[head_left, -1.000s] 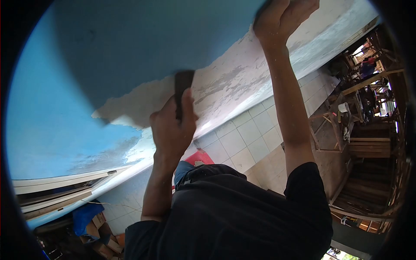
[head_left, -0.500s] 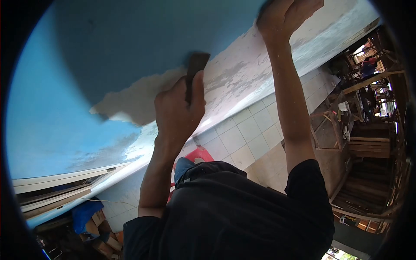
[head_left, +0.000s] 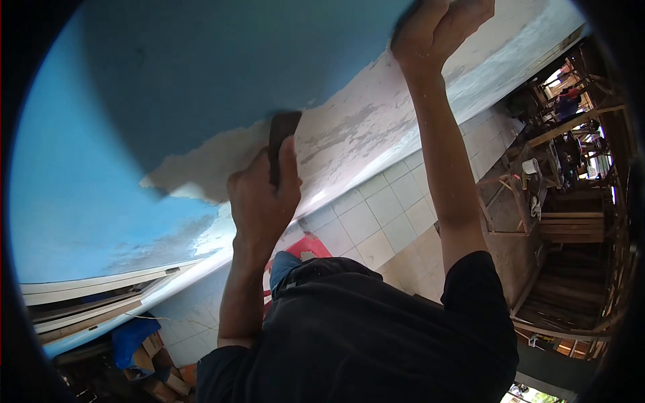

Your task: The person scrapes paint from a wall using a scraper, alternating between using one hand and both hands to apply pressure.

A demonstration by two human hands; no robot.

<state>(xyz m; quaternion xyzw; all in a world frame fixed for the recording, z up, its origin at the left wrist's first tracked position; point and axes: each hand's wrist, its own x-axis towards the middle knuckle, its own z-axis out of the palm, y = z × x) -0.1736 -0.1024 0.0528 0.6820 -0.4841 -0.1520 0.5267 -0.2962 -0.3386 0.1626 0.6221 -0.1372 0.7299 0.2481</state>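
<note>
A dark flat scraper blade (head_left: 285, 129) is gripped in my left hand (head_left: 263, 198), with the thumb along its right side. The blade lies at the wall, where blue paint (head_left: 222, 74) borders a bare, patchy whitish area (head_left: 356, 124). My right hand (head_left: 440, 30) is up at the top edge of the view, against the wall near the paint's edge. Its fingers look curled; part of the hand is cut off, and anything inside it is hidden.
Below the wall runs a tiled floor (head_left: 373, 218). A red plastic object (head_left: 314, 246) is by my leg. Wooden frames (head_left: 514, 201) and stacked planks (head_left: 572, 228) stand at the right. A blue bag (head_left: 132, 341) and cardboard boxes (head_left: 153, 344) lie lower left, below a window frame (head_left: 94, 289).
My left hand and the scraper have moved down and left along the wall. My right hand has shifted slightly left.
</note>
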